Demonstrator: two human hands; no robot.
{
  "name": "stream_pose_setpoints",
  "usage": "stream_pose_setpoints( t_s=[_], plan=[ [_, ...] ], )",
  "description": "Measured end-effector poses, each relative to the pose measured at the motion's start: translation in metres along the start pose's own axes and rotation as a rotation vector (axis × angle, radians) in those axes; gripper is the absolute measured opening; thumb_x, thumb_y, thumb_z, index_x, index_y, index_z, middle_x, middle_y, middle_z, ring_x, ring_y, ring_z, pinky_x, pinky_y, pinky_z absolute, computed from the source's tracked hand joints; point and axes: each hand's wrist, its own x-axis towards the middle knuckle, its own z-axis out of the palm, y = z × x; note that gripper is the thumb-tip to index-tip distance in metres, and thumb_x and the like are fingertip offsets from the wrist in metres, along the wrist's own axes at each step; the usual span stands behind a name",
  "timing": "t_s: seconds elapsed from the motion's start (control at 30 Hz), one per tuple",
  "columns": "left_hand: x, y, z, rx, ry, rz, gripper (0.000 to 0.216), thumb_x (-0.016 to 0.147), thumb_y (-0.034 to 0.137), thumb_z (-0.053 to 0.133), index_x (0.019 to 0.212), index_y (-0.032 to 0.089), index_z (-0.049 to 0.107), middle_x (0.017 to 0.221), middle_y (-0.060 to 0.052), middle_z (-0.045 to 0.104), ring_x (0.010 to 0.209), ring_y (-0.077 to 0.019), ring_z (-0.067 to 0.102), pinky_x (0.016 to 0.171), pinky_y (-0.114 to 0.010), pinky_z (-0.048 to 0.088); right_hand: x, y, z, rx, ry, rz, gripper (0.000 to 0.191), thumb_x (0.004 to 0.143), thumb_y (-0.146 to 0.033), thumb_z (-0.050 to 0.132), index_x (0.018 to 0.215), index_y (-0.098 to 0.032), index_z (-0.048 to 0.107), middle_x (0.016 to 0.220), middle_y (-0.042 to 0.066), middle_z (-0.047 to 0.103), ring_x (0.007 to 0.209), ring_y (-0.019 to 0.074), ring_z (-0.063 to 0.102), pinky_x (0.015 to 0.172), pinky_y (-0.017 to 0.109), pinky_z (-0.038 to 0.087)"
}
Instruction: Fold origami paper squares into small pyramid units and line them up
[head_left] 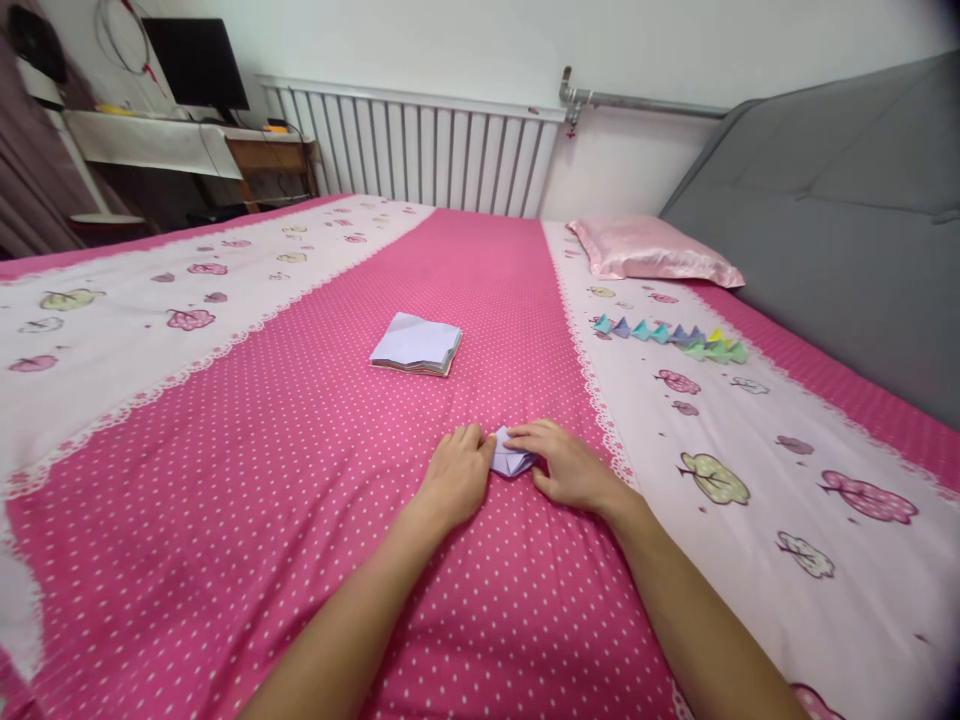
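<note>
You face a wide bed (pixel 225 500) with a pink dotted sheet; its side strips are white with printed trees. A pink pillow (pixel 652 250) lies at the bed's far right corner, beside a grey padded headboard (pixel 825 220) that runs along the right edge. Beyond the far edge stands a white radiator (pixel 420 150) under a white wall (pixel 450 40), with a metal pipe (pixel 645 102) to its right. Far left you see a desk (pixel 150 140) with a dark monitor (pixel 196 62). The light is even.

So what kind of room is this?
Most likely a bedroom: a bed with a pink dotted sheet, a pink pillow beside a grey padded headboard, and a radiator along the wall.
</note>
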Motion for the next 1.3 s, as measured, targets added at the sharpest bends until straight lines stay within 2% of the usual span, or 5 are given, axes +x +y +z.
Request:
stream_pose_setpoints(
  t_s=[0.33,0.57,0.87,0.97,1.3],
  plan=[
    [0.004,-0.006,-0.005,-0.697,0.150,-0.112,0.045,0.065,0.003,0.049,0.106,0.016,0.061,0.110,-0.009,0.058,0.103,-0.0199,0.051,0.093,-0.032,0.037,0.008,-0.006,0.002,0.404,0.216,0.202,0.026,0.084,-0.020,0.045,0.100,-0.024,0.065,0.100,0.002,0.068,0.093,0.0188,0.062,0.087,0.037,0.046],
    [0.007,0.007,-0.007,-1.544,0.090,-0.394,0.031,0.066,0.028,0.067,0.088,0.006,0.064,0.074,-0.008,0.066,0.059,-0.0107,0.057,0.056,-0.021,0.044,0.012,-0.011,0.010,0.933,0.228,0.413,0.037,0.073,-0.037,0.061,0.104,-0.018,0.052,0.074,0.001,0.066,0.062,0.0139,0.062,0.058,0.026,0.051],
    [0.006,0.008,-0.010,-1.753,0.093,-0.575,0.033,0.059,0.036,0.074,0.075,0.008,0.069,0.069,-0.007,0.067,0.055,-0.0079,0.057,0.056,-0.019,0.045,0.013,-0.021,0.008,1.008,0.262,0.342,0.067,0.072,-0.031,0.063,0.131,-0.025,0.032,0.091,0.002,0.064,0.064,0.0101,0.061,0.060,0.023,0.051],
    [0.006,0.008,-0.010,-1.770,0.083,-0.583,0.031,0.060,0.036,0.074,0.074,0.009,0.069,0.069,-0.006,0.067,0.055,-0.0075,0.057,0.056,-0.018,0.045,0.013,-0.020,0.009,0.981,0.268,0.305,0.059,0.072,-0.030,0.063,0.126,-0.026,0.041,0.116,0.006,0.057,0.073,0.0118,0.062,0.064,0.024,0.052],
    [0.007,0.006,-0.011,-1.786,0.045,-0.582,0.020,0.067,0.028,0.067,0.073,0.009,0.067,0.066,-0.004,0.065,0.054,-0.0064,0.056,0.058,-0.018,0.046,0.012,-0.014,0.008,0.836,0.347,0.261,0.024,0.072,-0.027,0.062,0.095,-0.021,0.065,0.128,0.007,0.049,0.111,0.0208,0.053,0.083,0.031,0.049]
  ],
)
